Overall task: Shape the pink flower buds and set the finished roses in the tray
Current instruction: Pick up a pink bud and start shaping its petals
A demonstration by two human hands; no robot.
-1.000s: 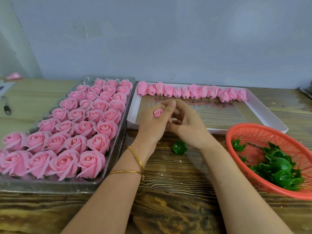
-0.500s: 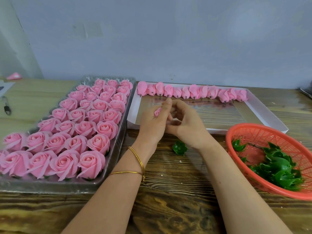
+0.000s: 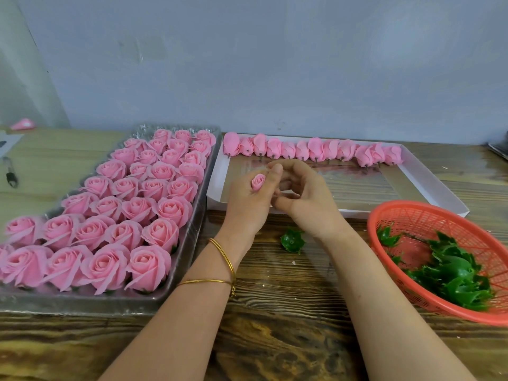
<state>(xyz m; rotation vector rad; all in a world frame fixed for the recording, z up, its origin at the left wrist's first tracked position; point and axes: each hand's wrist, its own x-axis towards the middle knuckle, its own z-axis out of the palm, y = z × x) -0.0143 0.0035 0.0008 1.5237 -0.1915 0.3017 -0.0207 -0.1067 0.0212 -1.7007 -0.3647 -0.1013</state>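
**Bud held between both hands over the surface**

At left, a clear tray (image 3: pixel 192 243) holds rows of finished roses (image 3: pixel 148 266), packed close. Just beside its right edge, the left hand (image 3: pixel 247 202) curls its fingers round a small pink bud (image 3: pixel 258 182), held up above the wooden surface (image 3: pixel 275 312). The right hand (image 3: pixel 308 199) meets it, fingers curled against the left fingertips; whether it grips the bud cannot be told. A green calyx (image 3: pixel 292 240) lies below the hands. Behind them, a white box (image 3: pixel 428 180) carries a row of unshaped buds (image 3: pixel 310 151). At right, an orange basket (image 3: pixel 412 215) holds more calyxes (image 3: pixel 461 276).
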